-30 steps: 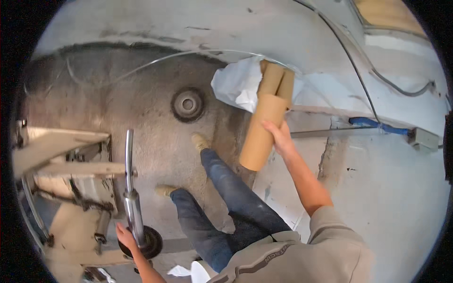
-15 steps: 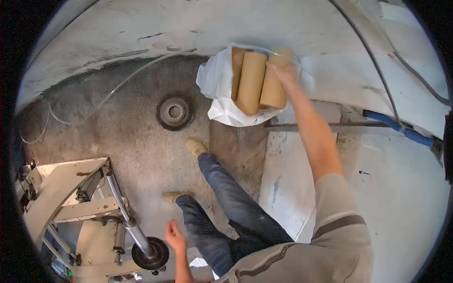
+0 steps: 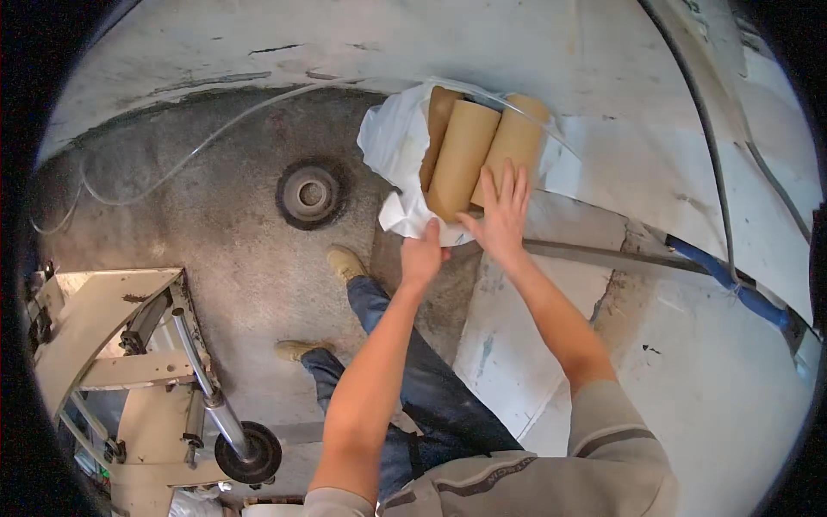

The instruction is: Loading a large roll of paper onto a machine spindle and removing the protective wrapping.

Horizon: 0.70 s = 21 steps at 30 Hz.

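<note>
Lying side by side in an open white plastic bag (image 3: 392,151) on the grey concrete floor (image 3: 215,233), three brown cardboard tubes (image 3: 463,159) are seen. The right hand (image 3: 502,211) is laid flat on the tubes' lower ends, fingers (image 3: 508,185) spread and released. The bag's near edge is gripped by the left hand (image 3: 422,257), fingers clenched. A round metal floor fitting (image 3: 308,195) is set just beside the bag.

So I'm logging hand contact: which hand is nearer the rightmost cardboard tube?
Right. The right hand lies spread on the lower end of the rightmost tube, touching it. The left hand is lower and to the left, at the white bag's edge.
</note>
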Motion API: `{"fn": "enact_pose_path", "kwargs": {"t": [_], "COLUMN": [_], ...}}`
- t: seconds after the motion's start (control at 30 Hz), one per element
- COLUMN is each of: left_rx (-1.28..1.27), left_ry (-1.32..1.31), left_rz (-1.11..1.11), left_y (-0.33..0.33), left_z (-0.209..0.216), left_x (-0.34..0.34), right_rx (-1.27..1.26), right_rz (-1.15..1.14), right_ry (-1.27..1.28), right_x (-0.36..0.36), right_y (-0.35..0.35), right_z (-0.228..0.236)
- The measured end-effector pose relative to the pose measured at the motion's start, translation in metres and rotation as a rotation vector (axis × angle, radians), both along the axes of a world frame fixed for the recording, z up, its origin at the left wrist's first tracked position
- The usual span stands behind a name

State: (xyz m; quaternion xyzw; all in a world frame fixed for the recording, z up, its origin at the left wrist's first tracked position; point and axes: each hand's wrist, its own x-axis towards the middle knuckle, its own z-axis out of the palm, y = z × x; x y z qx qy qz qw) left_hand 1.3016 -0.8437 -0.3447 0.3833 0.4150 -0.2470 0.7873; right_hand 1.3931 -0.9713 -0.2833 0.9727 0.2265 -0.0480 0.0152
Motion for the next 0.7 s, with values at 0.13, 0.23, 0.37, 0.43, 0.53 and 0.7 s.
{"fn": "enact_pose_path", "kwargs": {"t": [0.13, 0.23, 0.37, 0.43, 0.53, 0.7], "left_rx": [0.159, 0.143, 0.207, 0.056, -0.079, -0.041], "left_ry": [-0.218, -0.222, -0.131, -0.133, -0.130, -0.061], "left_rz": [0.087, -0.040, 0.187, 0.215, 0.255, 0.114], "left_y": [-0.014, -0.019, -0.031, -0.040, -0.051, -0.036], "left_z": [0.038, 0.039, -0.004, -0.005, 0.006, 0.012], "left_x": [0.033, 0.047, 0.036, 0.045, 0.065, 0.068], "right_rx": [0.018, 0.119, 0.338, 0.578, 0.578, 0.411], "right_rz": [0.065, 0.067, -0.285, -0.553, -0.508, -0.319], "right_ry": [-0.113, -0.207, -0.057, 0.270, 0.185, -0.019], "right_x": [0.042, 0.066, 0.054, 0.053, 0.049, 0.039], "right_y": [-0.019, -0.029, -0.015, -0.024, -0.037, -0.042], "right_z": [-0.003, 0.003, 0.007, 0.020, 0.014, -0.018]}}
